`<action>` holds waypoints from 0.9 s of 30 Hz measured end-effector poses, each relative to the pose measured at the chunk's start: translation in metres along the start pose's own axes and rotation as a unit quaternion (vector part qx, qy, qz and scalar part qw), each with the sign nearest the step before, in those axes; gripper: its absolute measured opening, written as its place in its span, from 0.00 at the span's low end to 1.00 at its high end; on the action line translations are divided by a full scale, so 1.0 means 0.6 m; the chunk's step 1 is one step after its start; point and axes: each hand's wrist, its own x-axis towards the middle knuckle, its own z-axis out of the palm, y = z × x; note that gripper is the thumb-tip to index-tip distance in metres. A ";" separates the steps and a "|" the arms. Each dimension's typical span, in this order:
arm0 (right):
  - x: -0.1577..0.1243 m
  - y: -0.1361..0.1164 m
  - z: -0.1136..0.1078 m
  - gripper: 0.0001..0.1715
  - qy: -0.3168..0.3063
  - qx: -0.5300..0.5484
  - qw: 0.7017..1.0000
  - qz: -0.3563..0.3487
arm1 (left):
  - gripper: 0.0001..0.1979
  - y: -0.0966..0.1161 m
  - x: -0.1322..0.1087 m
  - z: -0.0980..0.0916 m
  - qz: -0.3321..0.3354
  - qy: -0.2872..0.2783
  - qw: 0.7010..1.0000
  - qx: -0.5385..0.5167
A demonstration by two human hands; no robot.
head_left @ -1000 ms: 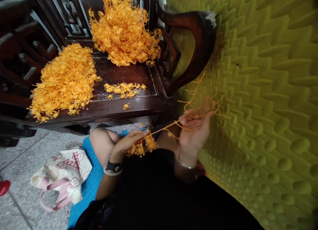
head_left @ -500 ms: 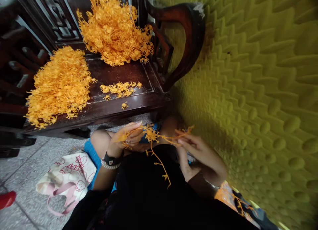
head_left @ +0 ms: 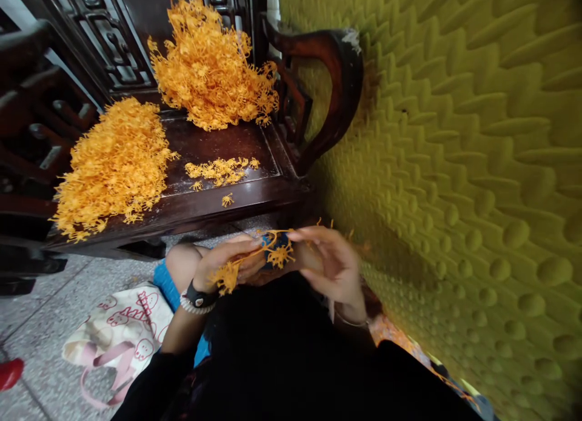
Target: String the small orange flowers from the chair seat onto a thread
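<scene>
My left hand (head_left: 239, 254) is closed in a pinch on thin orange plastic stems. A cluster of spidery orange pieces (head_left: 226, 278) hangs below its palm. Between the hands dangles a spidery orange piece (head_left: 280, 255) on an orange plastic sprig (head_left: 273, 233). My right hand (head_left: 334, 266) pinches the sprig's other end between thumb and finger, close to the left fingertips. Some thin orange stems show blurred behind the right hand. Both hands are above my lap, in front of the wooden chair.
The dark wooden chair seat (head_left: 218, 145) bears a large orange heap (head_left: 118, 166), a taller orange heap (head_left: 213, 69) and several loose pieces (head_left: 220, 171). A curved armrest (head_left: 339, 75) and yellow textured wall (head_left: 454, 166) bound the right. A cloth bag (head_left: 122, 330) lies on the floor.
My right hand has moved left, close to my left hand. The long stem that hung down between them no longer shows there. The view has shifted slightly.
</scene>
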 end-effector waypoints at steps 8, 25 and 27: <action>0.031 0.023 0.071 0.09 -0.264 0.000 0.964 -0.017 | 0.42 -0.025 -0.049 -0.042 0.125 0.055 0.990 0.042; 0.027 0.041 0.140 0.12 -0.114 -0.136 0.979 -0.103 | 0.21 -0.101 0.031 0.015 0.321 0.324 0.887 0.076; 0.024 0.034 0.140 0.13 -0.075 -0.148 0.978 -0.124 | 0.16 -0.089 0.034 0.019 0.336 0.330 0.880 0.063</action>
